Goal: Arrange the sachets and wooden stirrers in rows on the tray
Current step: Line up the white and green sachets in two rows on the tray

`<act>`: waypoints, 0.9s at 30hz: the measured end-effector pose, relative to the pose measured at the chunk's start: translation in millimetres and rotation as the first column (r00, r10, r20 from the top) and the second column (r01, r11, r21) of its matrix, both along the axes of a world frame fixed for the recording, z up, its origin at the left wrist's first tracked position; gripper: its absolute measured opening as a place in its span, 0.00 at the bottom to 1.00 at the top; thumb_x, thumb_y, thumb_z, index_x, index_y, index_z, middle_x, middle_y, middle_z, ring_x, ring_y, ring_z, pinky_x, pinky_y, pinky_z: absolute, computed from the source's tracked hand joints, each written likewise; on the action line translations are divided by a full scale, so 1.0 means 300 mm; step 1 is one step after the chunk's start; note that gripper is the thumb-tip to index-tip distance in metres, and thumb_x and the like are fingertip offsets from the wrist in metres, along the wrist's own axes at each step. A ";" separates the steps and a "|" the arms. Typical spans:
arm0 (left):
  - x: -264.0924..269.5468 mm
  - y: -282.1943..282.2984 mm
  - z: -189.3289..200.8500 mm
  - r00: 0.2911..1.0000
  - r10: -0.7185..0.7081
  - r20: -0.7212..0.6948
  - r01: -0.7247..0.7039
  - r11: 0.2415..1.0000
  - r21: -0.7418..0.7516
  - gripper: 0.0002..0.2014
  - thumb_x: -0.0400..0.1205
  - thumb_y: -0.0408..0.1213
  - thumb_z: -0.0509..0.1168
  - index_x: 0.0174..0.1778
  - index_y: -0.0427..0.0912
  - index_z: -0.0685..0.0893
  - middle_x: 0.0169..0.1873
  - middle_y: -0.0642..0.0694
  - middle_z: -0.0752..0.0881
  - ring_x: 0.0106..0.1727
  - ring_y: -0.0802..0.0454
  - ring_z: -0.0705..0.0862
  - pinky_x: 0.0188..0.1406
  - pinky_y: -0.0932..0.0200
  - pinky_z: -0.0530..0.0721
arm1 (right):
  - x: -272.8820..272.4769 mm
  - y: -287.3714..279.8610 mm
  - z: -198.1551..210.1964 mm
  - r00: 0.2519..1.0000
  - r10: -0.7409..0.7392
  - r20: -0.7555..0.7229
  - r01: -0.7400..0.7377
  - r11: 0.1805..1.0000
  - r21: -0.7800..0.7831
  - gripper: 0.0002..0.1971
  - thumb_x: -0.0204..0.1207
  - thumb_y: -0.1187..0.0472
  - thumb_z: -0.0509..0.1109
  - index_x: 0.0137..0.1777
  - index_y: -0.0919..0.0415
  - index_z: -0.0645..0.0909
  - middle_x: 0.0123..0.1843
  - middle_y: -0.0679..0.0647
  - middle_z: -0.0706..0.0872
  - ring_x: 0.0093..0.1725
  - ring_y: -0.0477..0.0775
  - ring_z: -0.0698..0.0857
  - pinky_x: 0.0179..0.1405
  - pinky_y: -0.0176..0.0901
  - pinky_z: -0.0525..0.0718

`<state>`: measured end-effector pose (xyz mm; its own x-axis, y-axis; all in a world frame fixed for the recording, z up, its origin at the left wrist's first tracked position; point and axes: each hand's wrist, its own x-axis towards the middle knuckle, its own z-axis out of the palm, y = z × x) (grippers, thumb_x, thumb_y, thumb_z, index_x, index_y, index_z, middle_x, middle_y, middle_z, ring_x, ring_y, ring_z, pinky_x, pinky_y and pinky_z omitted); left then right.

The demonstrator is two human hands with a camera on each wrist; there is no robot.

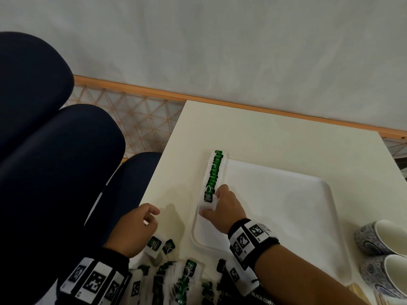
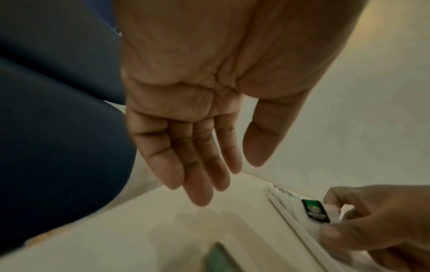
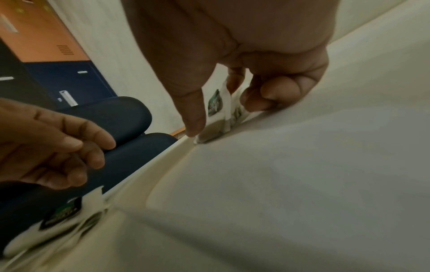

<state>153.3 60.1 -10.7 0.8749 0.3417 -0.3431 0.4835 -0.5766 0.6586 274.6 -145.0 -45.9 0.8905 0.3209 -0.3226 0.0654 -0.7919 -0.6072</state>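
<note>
A white tray point(image 1: 286, 205) lies on the white table. Along its left rim stands a row of overlapping green-and-white tea sachets point(image 1: 214, 172). My right hand point(image 1: 218, 205) pinches the nearest sachet point(image 1: 208, 198) at the row's front end, thumb on one side and fingers on the other; the same sachet point(image 3: 215, 103) shows between thumb and fingers in the right wrist view. My left hand point(image 1: 141, 225) hovers empty over the table's left edge, fingers relaxed point(image 2: 197, 165). Loose sachets point(image 1: 158, 244) lie below it. Wooden stirrers point(image 1: 387, 297) peek in at the bottom right.
Several more sachets point(image 1: 182, 280) are heaped at the table's near edge, with a black coffee pack point(image 1: 262, 298) beside them. Two blue-patterned cups point(image 1: 378, 238) stand right of the tray. Dark blue chair cushions point(image 1: 55, 161) sit left of the table.
</note>
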 end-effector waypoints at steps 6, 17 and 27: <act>-0.097 0.045 0.006 0.968 -0.128 -0.214 0.157 0.980 0.123 0.06 0.81 0.38 0.65 0.50 0.55 0.79 0.49 0.54 0.81 0.49 0.57 0.81 0.52 0.60 0.80 | -0.079 0.049 0.079 0.935 0.350 0.061 -0.351 0.936 -0.007 0.13 0.75 0.47 0.73 0.49 0.52 0.75 0.44 0.47 0.79 0.43 0.49 0.79 0.45 0.44 0.80; -0.290 0.032 -0.007 0.917 -0.125 -0.378 0.150 0.988 0.037 0.25 0.65 0.46 0.79 0.50 0.58 0.71 0.48 0.56 0.75 0.46 0.60 0.78 0.39 0.67 0.76 | -0.256 0.128 0.116 0.644 0.707 -0.292 -0.765 0.603 -0.226 0.39 0.67 0.29 0.71 0.62 0.65 0.79 0.58 0.60 0.84 0.57 0.61 0.83 0.56 0.55 0.84; -0.373 -0.025 -0.072 0.984 0.073 -0.165 -0.073 0.997 0.008 0.28 0.66 0.38 0.77 0.53 0.57 0.66 0.35 0.51 0.78 0.32 0.57 0.77 0.28 0.66 0.74 | -0.318 0.138 0.100 0.766 0.625 -0.152 -0.640 0.763 -0.091 0.25 0.66 0.46 0.79 0.58 0.51 0.74 0.55 0.52 0.77 0.56 0.56 0.78 0.49 0.46 0.77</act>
